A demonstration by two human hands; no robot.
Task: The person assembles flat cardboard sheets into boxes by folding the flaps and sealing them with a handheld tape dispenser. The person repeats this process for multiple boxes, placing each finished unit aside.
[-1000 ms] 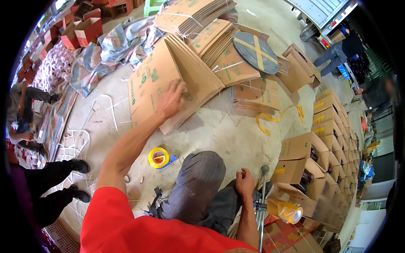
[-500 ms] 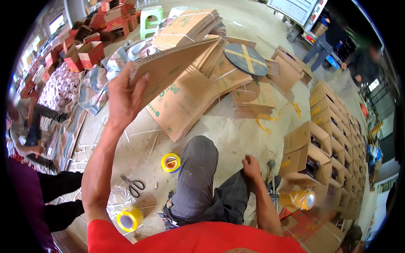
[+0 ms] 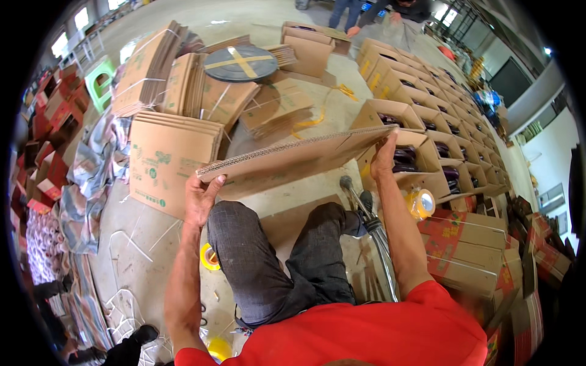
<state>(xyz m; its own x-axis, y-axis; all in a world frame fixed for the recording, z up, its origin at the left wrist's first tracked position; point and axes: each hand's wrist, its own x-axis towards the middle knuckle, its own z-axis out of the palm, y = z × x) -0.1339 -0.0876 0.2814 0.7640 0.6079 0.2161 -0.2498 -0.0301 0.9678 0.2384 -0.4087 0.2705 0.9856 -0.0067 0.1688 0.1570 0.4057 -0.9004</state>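
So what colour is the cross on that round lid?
Yellow tape crossing a dark grey round lid, seen clearest in the head view.

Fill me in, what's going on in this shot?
A seated person in a red shirt holds a flattened cardboard box level above their knees, left hand gripping its near-left edge and right hand its right end. Stacks of flat cartons lie on the concrete floor ahead, a row of open boxes runs along the right, and a roll of yellow tape sits by the left leg. Other people stand at the far end.
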